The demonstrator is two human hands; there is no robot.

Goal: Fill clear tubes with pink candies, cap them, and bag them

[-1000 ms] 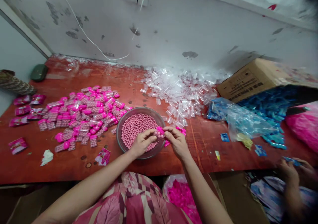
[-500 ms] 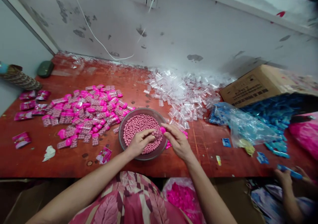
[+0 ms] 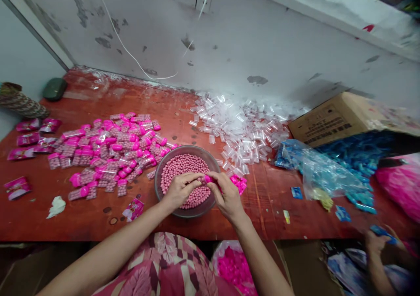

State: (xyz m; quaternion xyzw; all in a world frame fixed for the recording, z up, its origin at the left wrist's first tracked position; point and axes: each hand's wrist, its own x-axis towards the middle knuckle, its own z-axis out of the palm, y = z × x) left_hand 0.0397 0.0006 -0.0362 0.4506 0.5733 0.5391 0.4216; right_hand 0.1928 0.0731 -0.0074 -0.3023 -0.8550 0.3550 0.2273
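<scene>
Above the grey bowl (image 3: 158, 183) of pink beads (image 3: 182, 167), my left hand (image 3: 179, 192) pinches a small clear bottle (image 3: 200, 180), mostly hidden by the fingers. A bright pink cap (image 3: 207, 179) sits at the bottle's right end, between the thumb and fingers of my right hand (image 3: 228, 196). Whether the cap is fully seated I cannot tell. Just right of the bowl lies a small heap of pink caps (image 3: 239, 185). To the left spreads a pile of bead-filled bottles (image 3: 121, 142) with pink caps.
Clear empty bottles (image 3: 239, 125) are heaped by the wall. Rightward stand a tipped cardboard box (image 3: 324, 116) and a plastic bag (image 3: 321, 169) by blue pieces. A bag of pink caps (image 3: 233, 265) hangs below the table edge. At far right, another person's hand (image 3: 376, 243) holds something blue.
My right hand has moved left and brought the pink cap against the end of the bottle in my left hand. The view has shifted slightly.
</scene>
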